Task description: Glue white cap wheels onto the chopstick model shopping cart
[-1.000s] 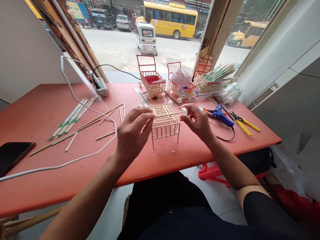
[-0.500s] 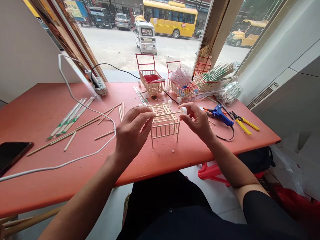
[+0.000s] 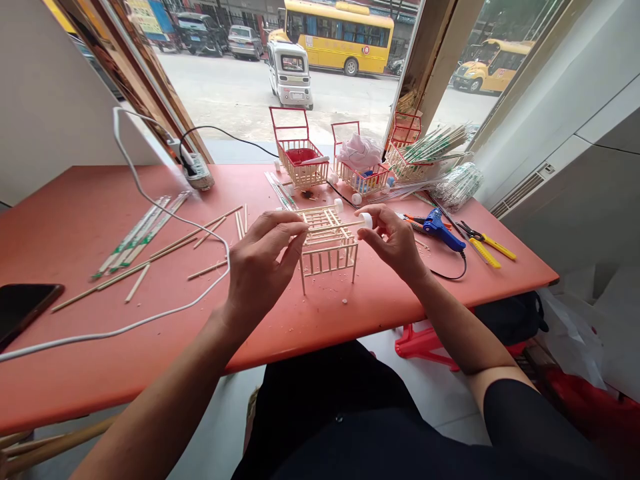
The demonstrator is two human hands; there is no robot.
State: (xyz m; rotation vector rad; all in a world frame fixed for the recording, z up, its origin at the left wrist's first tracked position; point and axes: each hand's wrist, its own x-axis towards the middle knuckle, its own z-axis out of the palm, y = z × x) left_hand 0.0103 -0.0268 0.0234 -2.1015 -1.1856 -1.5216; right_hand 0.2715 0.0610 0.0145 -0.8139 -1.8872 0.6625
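A small wooden stick-built cart frame point(image 3: 327, 250) stands upside down on the red table point(image 3: 75, 220). Across its top lies a thin wooden axle stick point(image 3: 333, 227) with a white wheel cap point(image 3: 367, 220) on its right end. My left hand point(image 3: 263, 267) pinches the left end of that stick with thumb and fingers. My right hand point(image 3: 397, 243) pinches the white cap and the stick's right end. Both hands hover just above the frame.
Three finished red-and-wood carts point(image 3: 300, 160) stand by the window. A blue glue gun point(image 3: 440, 229), yellow-handled pliers point(image 3: 483, 247), loose chopsticks point(image 3: 145, 250), a white cable point(image 3: 165, 213), a power strip point(image 3: 197, 175) and a black phone point(image 3: 23, 307) lie on the table.
Hardly anything differs. Both hands keep the same pinch on the axle stick; the view has shifted slightly.
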